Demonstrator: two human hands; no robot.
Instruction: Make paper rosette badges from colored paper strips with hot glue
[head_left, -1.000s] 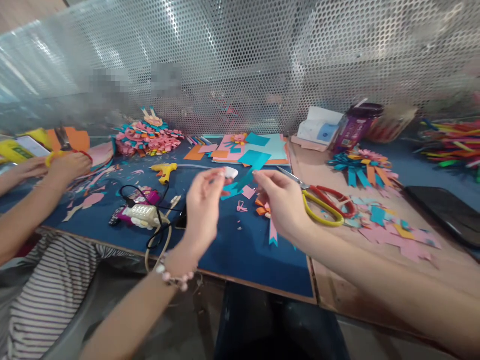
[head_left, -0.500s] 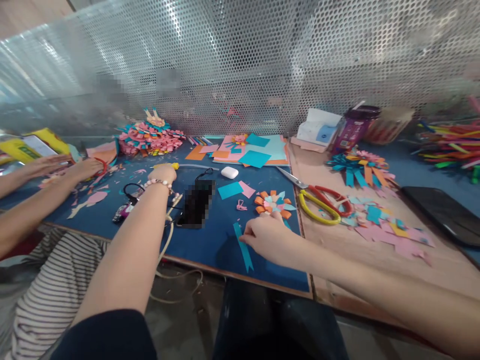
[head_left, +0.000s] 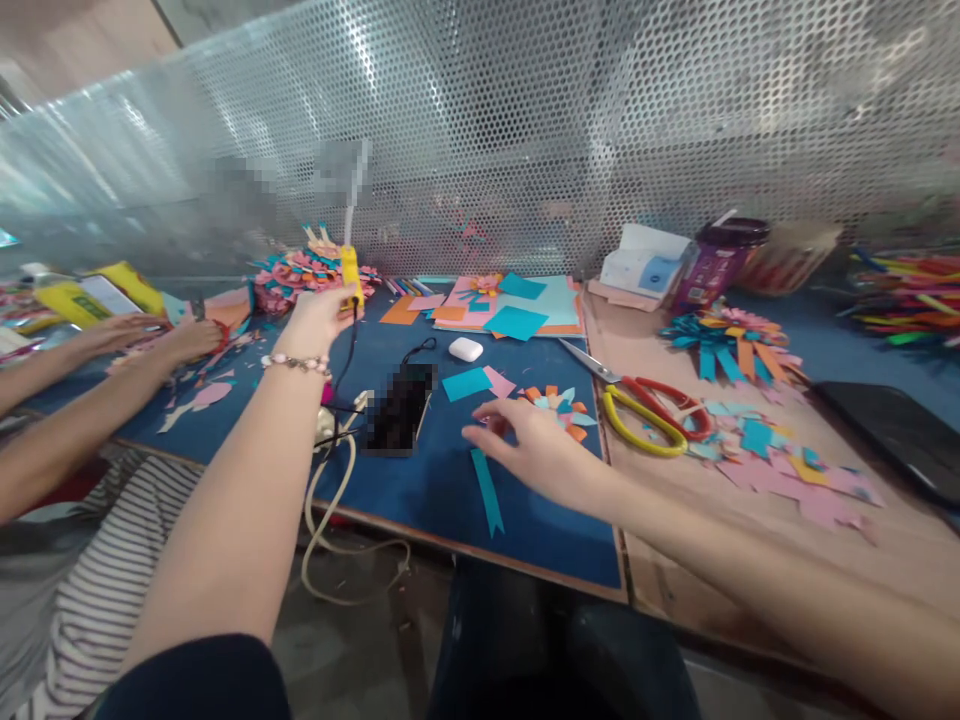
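Note:
My left hand [head_left: 328, 318] is closed around a yellow glue gun [head_left: 349, 272], raised off the table, with a long clear glue stick [head_left: 348, 226] rising from its top and a black cord below. With thumb and fingers parted, my right hand [head_left: 529, 445] hovers over the table and holds nothing. Just below its fingertips lies a blue paper strip [head_left: 487, 490] with a notched end. Behind that hand, a paper flower [head_left: 561, 402] of orange, pink and pale blue loops is partly hidden.
Scissors [head_left: 649, 405] with red and yellow handles lie right, near paper scraps [head_left: 787, 480] and a phone [head_left: 885, 435]. A white earbud case [head_left: 466, 349], blue paper [head_left: 466, 384] and a pixelated dark object [head_left: 397, 410] lie mid-table. Another person's hands [head_left: 191, 340] work at left. A cable [head_left: 349, 480] hangs over the front edge.
My left hand has lifted the glue gun off the table and turned it upright. My right hand has risen from the blue strip, its fingers spreading apart.

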